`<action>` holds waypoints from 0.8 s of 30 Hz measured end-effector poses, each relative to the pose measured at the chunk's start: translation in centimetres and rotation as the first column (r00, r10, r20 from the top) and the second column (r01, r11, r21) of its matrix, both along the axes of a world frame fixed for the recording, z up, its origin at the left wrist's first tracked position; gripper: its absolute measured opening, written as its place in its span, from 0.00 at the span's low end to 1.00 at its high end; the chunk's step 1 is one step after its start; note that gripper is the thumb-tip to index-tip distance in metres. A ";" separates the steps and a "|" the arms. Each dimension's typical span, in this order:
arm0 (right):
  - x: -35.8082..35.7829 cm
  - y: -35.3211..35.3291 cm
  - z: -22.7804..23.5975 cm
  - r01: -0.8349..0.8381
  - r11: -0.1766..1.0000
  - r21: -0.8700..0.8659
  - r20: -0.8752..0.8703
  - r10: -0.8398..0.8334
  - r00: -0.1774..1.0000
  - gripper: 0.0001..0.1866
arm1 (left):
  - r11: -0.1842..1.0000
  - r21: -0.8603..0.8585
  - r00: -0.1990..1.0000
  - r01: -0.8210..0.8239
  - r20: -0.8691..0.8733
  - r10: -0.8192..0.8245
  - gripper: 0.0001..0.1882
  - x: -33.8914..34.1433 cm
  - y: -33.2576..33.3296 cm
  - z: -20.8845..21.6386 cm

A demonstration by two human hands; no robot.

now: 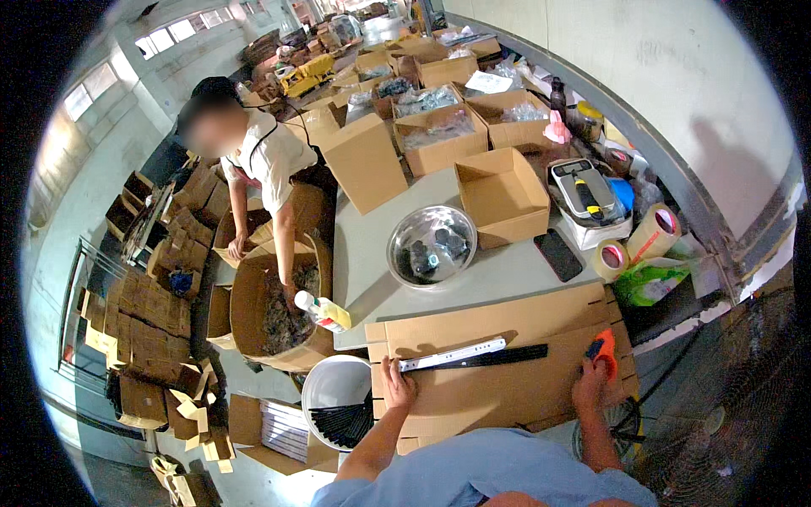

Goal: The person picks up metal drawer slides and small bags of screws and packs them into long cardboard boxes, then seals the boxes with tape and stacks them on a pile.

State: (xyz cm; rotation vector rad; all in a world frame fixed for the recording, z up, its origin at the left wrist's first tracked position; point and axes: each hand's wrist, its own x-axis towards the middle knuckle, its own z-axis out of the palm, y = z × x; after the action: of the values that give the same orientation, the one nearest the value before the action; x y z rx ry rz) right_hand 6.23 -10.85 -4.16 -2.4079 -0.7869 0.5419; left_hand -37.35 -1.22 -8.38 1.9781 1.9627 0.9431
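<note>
My left hand point(399, 389) is closed at the near left end of a silver metal drawer slide point(460, 354), thumb and fingers about its end. A dark, flat strip point(515, 356) extends from beside the slide to the right. Both lie over a flattened cardboard box point(473, 397) in front of me. At the right of that cardboard, my right hand point(591, 384) is closed around an orange and black hand tool point(603, 351); its exact kind cannot be made out.
Behind the cardboard stand a steel bowl point(395, 249) with small dark parts, an open box point(503, 190), a phone point(558, 255), a scale point(583, 188) and tape rolls point(610, 257). A white bucket point(329, 380) holds black strips. At left, a person point(274, 165) reaches into a carton point(245, 325).
</note>
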 end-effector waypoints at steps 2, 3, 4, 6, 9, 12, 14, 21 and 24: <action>-0.2 2.1 -0.2 -0.417 0.904 0.097 0.546 0.302 0.781 0.17 | 1.000 0.016 1.000 -0.009 0.015 0.008 0.27 -0.1 0.2 -0.5; -1.1 3.9 2.2 -0.464 0.881 0.090 0.469 0.373 0.800 0.15 | 1.000 0.028 1.000 0.000 0.006 0.000 0.27 -0.2 0.1 -0.4; -1.9 6.0 4.9 -0.504 0.859 0.088 0.387 0.437 0.812 0.13 | 0.999 0.040 1.000 0.014 -0.004 -0.014 0.27 -0.4 0.0 -0.3; -1.8 10.9 3.7 -0.192 0.895 0.403 -0.216 0.297 0.930 0.12 | 0.996 0.078 0.999 0.031 -0.037 -0.029 0.28 -0.4 0.2 -0.5; -2.3 16.4 3.9 -0.705 0.675 0.216 0.594 0.482 0.644 0.10 | 0.999 0.009 0.999 0.044 0.017 -0.044 0.27 0.5 0.2 0.6; -3.2 20.2 3.1 -0.705 0.709 -0.035 0.529 0.611 0.589 0.06 | 1.000 -0.010 1.000 0.014 -0.004 -0.014 0.28 0.3 0.1 0.4; -4.0 21.1 3.7 -0.708 0.706 -0.012 0.499 0.618 0.607 0.06 | 1.000 0.002 1.000 0.014 -0.010 -0.014 0.28 0.1 0.4 -0.1; -8.5 25.7 7.9 -0.807 0.504 0.308 0.430 0.683 0.590 0.09 | 0.997 0.049 0.998 0.052 -0.047 -0.049 0.29 -0.4 0.4 0.0; -11.2 29.1 9.0 -0.804 0.394 0.447 0.405 0.712 0.574 0.14 | 0.998 0.032 0.998 0.046 -0.039 -0.044 0.28 -0.5 0.5 -0.1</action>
State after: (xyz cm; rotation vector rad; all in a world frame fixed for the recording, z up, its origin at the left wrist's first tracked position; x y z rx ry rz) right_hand -4.98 18.29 4.88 -1.3761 -1.8635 0.3424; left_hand -37.80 -0.74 -8.47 2.0643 1.9261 0.9388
